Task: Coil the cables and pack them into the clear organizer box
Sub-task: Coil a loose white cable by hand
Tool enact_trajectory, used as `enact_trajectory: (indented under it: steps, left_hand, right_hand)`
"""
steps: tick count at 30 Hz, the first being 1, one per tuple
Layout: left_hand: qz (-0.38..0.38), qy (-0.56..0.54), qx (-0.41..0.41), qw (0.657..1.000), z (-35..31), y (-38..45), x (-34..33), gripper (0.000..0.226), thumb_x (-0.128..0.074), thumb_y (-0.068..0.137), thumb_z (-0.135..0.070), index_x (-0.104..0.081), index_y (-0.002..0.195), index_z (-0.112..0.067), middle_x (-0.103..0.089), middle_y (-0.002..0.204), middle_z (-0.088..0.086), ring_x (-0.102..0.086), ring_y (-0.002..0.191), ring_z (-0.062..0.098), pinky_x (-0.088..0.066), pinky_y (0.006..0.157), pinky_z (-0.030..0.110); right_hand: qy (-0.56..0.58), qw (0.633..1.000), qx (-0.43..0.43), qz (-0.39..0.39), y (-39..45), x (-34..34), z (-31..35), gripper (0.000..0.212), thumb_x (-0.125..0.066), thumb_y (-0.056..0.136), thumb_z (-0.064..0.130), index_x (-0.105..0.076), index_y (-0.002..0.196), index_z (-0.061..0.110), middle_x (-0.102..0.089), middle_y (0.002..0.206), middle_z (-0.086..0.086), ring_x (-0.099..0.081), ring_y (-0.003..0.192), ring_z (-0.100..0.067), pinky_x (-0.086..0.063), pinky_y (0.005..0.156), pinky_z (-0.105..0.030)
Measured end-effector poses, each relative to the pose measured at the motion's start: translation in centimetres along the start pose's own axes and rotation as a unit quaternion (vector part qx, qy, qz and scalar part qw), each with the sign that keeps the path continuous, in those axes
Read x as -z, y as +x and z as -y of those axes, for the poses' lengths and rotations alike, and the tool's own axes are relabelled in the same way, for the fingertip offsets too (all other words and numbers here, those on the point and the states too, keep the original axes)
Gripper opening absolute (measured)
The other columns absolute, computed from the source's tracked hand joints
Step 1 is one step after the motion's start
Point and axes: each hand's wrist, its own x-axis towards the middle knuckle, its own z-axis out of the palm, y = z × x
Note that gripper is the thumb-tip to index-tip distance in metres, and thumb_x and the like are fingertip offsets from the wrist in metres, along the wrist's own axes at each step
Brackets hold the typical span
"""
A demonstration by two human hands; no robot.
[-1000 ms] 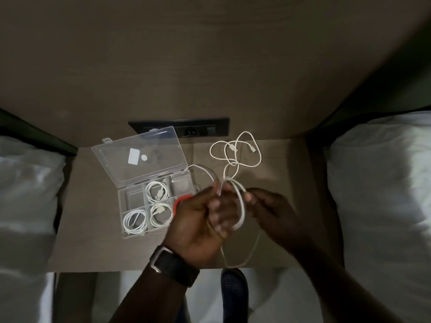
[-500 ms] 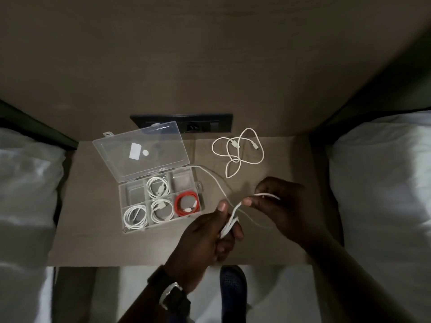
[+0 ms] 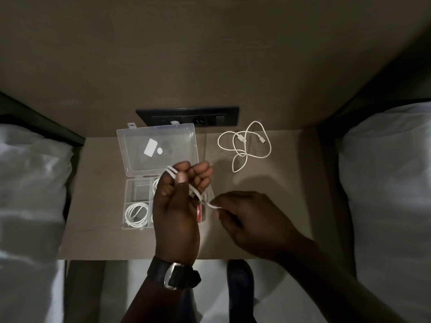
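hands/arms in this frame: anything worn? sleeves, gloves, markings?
Both hands are bare, with no gloves. The left hand has a dark-strapped wristwatch with a silver metal buckle on the wrist. The right hand shows no watch, ring or band. Both forearms are bare as far as the frame shows, no sleeves. No markings can be made out in the dim light.

We are looking at a dim, grainy picture. Edges are bending and going dark. Glare is shining on the clear lid [image 3: 158, 148]. Hands are looking soft.
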Motion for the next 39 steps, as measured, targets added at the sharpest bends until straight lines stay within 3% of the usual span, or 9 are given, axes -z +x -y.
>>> enact_trajectory:
  steps: [5, 7, 12, 17, 22, 25, 28, 33, 39]
  left_hand:
    - [0.133, 0.422, -0.155, 0.883, 0.0, 1.7, -0.6, 0.017, -0.042, 0.100, -0.019, -0.055, 0.105, -0.008, -0.071, 0.094, 0.007, -0.069, 0.088, 0.023, -0.054, 0.079, 0.046]
    - [0.185, 0.489, -0.068, 0.850, -0.9, 2.6, -1.8, 0.017, -0.044, 0.097, -0.018, -0.057, 0.092, -0.006, -0.071, 0.075, 0.008, -0.068, 0.070, 0.022, -0.054, 0.070, 0.046]
    - [0.275, 0.373, 0.213, 0.860, -3.7, 3.3, -4.5, 0.054, -0.041, 0.100, -0.041, -0.061, 0.057, -0.015, -0.056, 0.046, 0.002, -0.043, 0.036, 0.011, -0.034, 0.043, 0.023]
    - [0.332, 0.013, 0.399, 0.854, -4.8, 2.3, -3.7, 0.043, -0.050, 0.091, -0.048, -0.061, 0.076, -0.010, -0.036, 0.046, -0.005, -0.026, 0.035, 0.004, -0.016, 0.038, 0.017]
    - [0.134, -0.322, 0.295, 0.890, -2.8, 1.4, -2.7, 0.032, -0.033, 0.102, -0.028, -0.054, 0.081, -0.015, -0.040, 0.058, -0.009, -0.039, 0.050, 0.005, -0.037, 0.051, 0.015]
    - [0.004, -0.297, 0.185, 0.937, -2.2, 3.2, -1.4, 0.030, -0.037, 0.102, -0.028, -0.058, 0.085, -0.015, -0.049, 0.070, -0.006, -0.050, 0.062, 0.008, -0.047, 0.061, 0.018]
    - [-0.026, -0.034, 0.055, 0.998, -0.4, 4.2, -0.3, 0.025, -0.039, 0.102, -0.021, -0.058, 0.091, -0.009, -0.059, 0.074, 0.003, -0.060, 0.069, 0.018, -0.052, 0.066, 0.026]
    - [0.211, 0.406, 0.040, 0.888, 3.8, 0.9, 0.1, 0.030, -0.047, 0.099, -0.032, -0.058, 0.087, -0.007, -0.065, 0.066, 0.014, -0.063, 0.060, 0.030, -0.055, 0.063, 0.048]
    - [0.247, 0.147, 0.280, 0.916, 2.5, -2.8, -3.0, 0.054, -0.053, 0.084, -0.064, -0.061, 0.068, -0.013, -0.034, 0.053, 0.010, -0.027, 0.041, 0.010, -0.024, 0.040, 0.020]
  right_hand:
    - [-0.069, 0.996, 0.047, -0.044, 1.4, 3.2, 0.5, 0.021, -0.065, 0.081, 0.008, -0.065, 0.098, 0.019, -0.069, 0.090, 0.000, -0.062, 0.077, -0.020, -0.049, 0.065, -0.033]
    - [-0.064, 0.994, 0.041, -0.078, 1.5, 4.3, -0.4, 0.018, -0.068, 0.081, 0.006, -0.063, 0.095, 0.017, -0.070, 0.087, -0.001, -0.063, 0.077, -0.019, -0.051, 0.066, -0.034]
    - [-0.008, 0.985, 0.071, -0.157, 1.7, 5.5, -2.7, 0.028, -0.079, 0.080, 0.033, -0.059, 0.086, 0.015, -0.057, 0.083, 0.006, -0.053, 0.072, -0.007, -0.042, 0.063, -0.020]
    - [0.247, 0.949, -0.033, -0.192, 1.5, 6.0, -5.3, 0.042, -0.048, 0.097, 0.055, -0.056, 0.079, 0.018, -0.051, 0.067, 0.003, -0.048, 0.060, -0.010, -0.037, 0.055, -0.028]
    - [0.137, 0.985, -0.084, -0.057, -1.0, 1.6, -5.3, 0.033, -0.037, 0.099, 0.052, -0.054, 0.087, 0.027, -0.057, 0.066, -0.002, -0.055, 0.058, -0.009, -0.047, 0.058, -0.033]
    - [0.141, 0.980, -0.129, 0.050, -4.3, -1.2, -4.7, 0.035, -0.034, 0.097, 0.058, -0.053, 0.091, 0.030, -0.060, 0.075, -0.001, -0.058, 0.062, -0.012, -0.051, 0.060, -0.035]
    - [0.145, 0.973, -0.138, 0.116, -7.4, -2.0, -4.3, 0.022, -0.035, 0.095, 0.060, -0.054, 0.098, 0.049, -0.062, 0.085, 0.026, -0.061, 0.073, 0.005, -0.045, 0.056, -0.013]
    - [0.114, 0.989, -0.095, 0.023, -7.1, 2.5, -4.3, 0.019, -0.046, 0.098, 0.048, -0.056, 0.100, 0.064, -0.059, 0.091, 0.043, -0.062, 0.080, 0.015, -0.045, 0.059, -0.004]
    - [0.111, 0.967, -0.135, -0.185, -2.6, 6.1, -6.9, 0.014, -0.065, 0.090, 0.044, -0.063, 0.094, 0.031, -0.067, 0.086, 0.013, -0.065, 0.073, -0.001, -0.045, 0.060, -0.012]
